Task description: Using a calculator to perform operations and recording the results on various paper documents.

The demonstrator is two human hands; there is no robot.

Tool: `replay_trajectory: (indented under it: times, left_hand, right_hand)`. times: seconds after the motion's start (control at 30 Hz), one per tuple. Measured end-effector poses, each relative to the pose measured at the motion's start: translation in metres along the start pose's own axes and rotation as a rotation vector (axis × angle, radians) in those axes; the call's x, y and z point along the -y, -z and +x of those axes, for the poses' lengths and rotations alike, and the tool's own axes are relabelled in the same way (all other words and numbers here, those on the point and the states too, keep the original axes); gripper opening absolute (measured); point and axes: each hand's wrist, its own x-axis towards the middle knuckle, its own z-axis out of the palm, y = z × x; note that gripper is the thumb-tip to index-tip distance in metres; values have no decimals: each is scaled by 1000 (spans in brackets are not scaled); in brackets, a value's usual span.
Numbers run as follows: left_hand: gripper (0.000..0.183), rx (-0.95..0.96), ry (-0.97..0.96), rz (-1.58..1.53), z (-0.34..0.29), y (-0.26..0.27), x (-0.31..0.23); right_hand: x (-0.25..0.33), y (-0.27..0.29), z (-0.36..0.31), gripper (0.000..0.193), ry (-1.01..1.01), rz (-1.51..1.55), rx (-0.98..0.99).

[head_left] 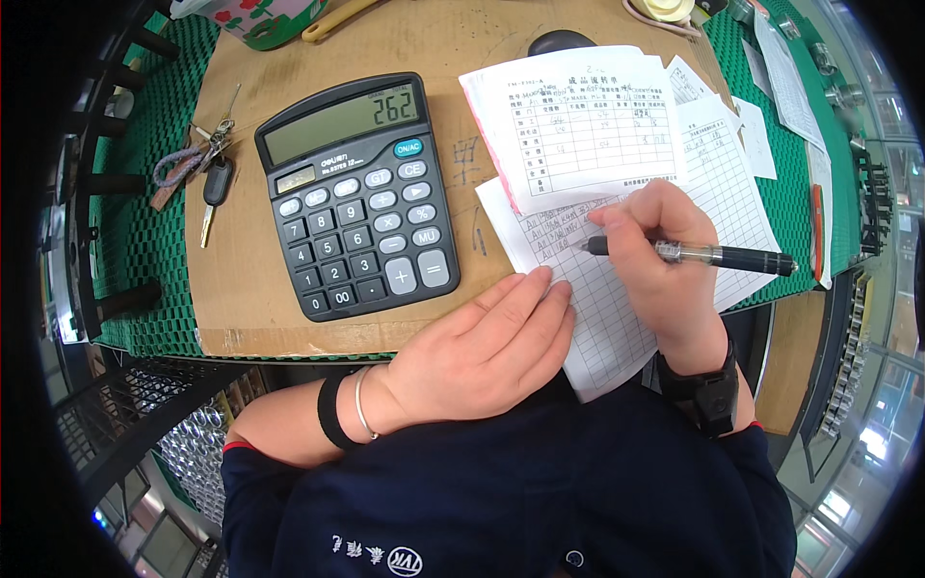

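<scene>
My right hand (660, 255) is closed round a black pen (727, 256), its tip over the handwritten rows of a gridded record sheet (617, 323). My left hand (482, 342) lies flat with the fingers stretched out, the fingertips resting at the sheet's left edge. On top of the sheet's upper part sits a pad of printed forms (590, 125) with a pink-edged left side, partly filled in by hand. To the left of the papers stands a large dark calculator (358, 197) with a lit number on its display.
Keys (218, 183) with a braided cord lie left of the calculator on the cardboard (236, 299). At the back are a flowered tub (260, 19), a yellow handle (337, 19) and a black mouse-like object (562, 41). Metal parts fill a rack (202, 453) at the lower left.
</scene>
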Motion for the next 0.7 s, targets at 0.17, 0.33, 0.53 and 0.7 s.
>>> replay_trajectory:
  times: [0.17,0.33,0.53,0.7]
  left_hand:
    - [24,10,-14,18,1,1,1]
    - [24,21,-4,9,1,2,1]
    - [23,7,-1,4,0,0,0]
    - [23,15,-3,12,1,1,1]
  right_hand:
    - [-3,5,1,24,-6,-34,-44]
    - [-3,4,2,25,65,-51,27]
    - [-3,3,2,24,79,-97,26]
    - [3,2,2,25,33,-120,21]
